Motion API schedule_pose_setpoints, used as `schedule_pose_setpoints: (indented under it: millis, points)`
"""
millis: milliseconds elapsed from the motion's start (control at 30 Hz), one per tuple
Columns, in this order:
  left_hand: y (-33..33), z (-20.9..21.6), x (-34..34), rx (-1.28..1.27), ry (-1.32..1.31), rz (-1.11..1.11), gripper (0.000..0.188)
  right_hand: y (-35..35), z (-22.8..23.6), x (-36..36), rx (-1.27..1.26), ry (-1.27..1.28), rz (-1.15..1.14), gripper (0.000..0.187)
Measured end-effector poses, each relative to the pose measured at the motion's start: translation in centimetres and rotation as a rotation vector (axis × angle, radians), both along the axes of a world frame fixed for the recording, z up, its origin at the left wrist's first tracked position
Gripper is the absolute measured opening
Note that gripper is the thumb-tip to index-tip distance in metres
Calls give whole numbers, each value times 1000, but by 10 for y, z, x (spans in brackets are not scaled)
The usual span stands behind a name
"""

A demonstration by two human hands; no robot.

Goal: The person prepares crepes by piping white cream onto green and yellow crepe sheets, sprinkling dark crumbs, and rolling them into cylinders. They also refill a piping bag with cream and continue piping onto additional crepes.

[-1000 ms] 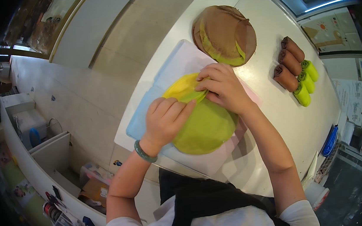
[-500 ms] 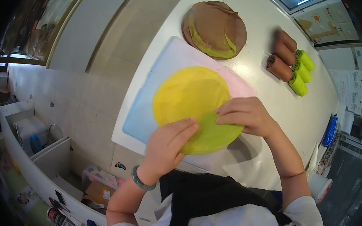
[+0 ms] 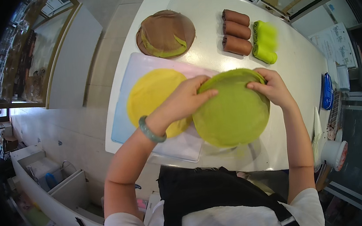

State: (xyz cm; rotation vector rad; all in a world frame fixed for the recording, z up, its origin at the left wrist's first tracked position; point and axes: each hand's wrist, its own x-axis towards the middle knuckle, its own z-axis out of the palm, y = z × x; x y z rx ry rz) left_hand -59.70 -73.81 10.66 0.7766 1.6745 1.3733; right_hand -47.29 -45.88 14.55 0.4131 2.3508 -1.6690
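Note:
Between my two hands hangs a thin round green crepe (image 3: 232, 114), upright and spread out above the table's front part. My left hand (image 3: 190, 97) grips its upper left edge, the thumb lying over the near face. On the upper right edge, my right hand (image 3: 274, 87) pinches it between thumb and fingers. A yellow crepe (image 3: 148, 94) lies flat on a blue and pink mat (image 3: 120, 126), its right side partly covered by my left hand and forearm.
Beyond the mat sits a stack of brown crepes (image 3: 168, 27) with green showing among them. Farther right are three brown rolls (image 3: 236, 30) beside a row of green rolls (image 3: 263, 44), partly blurred. A blue packet (image 3: 327, 91) lies past the white table's (image 3: 289, 59) right edge.
The green crepe has come off the front of the yellow one. Both hands have lifted it and carried it right, opening it out. My view has shifted too.

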Motion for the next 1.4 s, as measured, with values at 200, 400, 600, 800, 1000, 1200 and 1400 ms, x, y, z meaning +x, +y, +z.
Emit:
schedule_pose_setpoints:
  millis: [200, 400, 600, 800, 1000, 1200, 1400]
  points:
    - [-55, -36, -71, -144, 801, 453, 28, -22, -75, -26, 721, 548, -11, 40]
    - [-139, -28, -10, -139, 724, -63, 26, -121, -85, -19, 397, 500, 627, 30]
    - [-151, -62, 52, -132, 942, 25, 18, -150, -102, -23, 447, 647, 774, 23]
    - [-150, -62, 47, -98, 896, 44, 11, -155, -105, -21, 443, 672, 792, 23]
    - [-149, -63, 39, -122, 733, 42, 11, -174, -108, -14, 456, 645, 707, 22]
    - [-155, -55, 30, -115, 643, -30, 15, -178, -107, -7, 433, 547, 693, 20]
    - [-170, -88, -43, -434, 988, 609, 35, -157, -106, -86, 552, 631, 240, 35]
